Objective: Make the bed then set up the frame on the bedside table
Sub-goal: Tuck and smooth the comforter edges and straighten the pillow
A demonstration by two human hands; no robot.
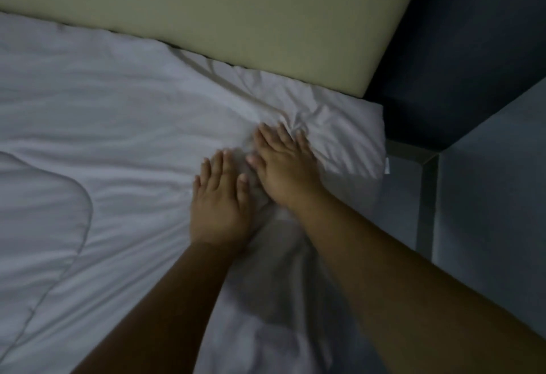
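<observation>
Bedding: one folded duvet [41,211] lies at the left, and one white sheet [118,113] covers the bed up to the headboard [236,19]. You hold nothing; your left hand [220,211] and right hand [285,170] press flat, fingers spread, near the wrinkled corner. Expect soft, light cloth; grip its edges.

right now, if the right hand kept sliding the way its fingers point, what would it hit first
The right hand lies flat on the white sheet, fingers aimed up-left. Going straight on, it would cross the bunched wrinkles first, then probably meet the beige headboard where the sheet ends, though depth is hard to judge.
</observation>
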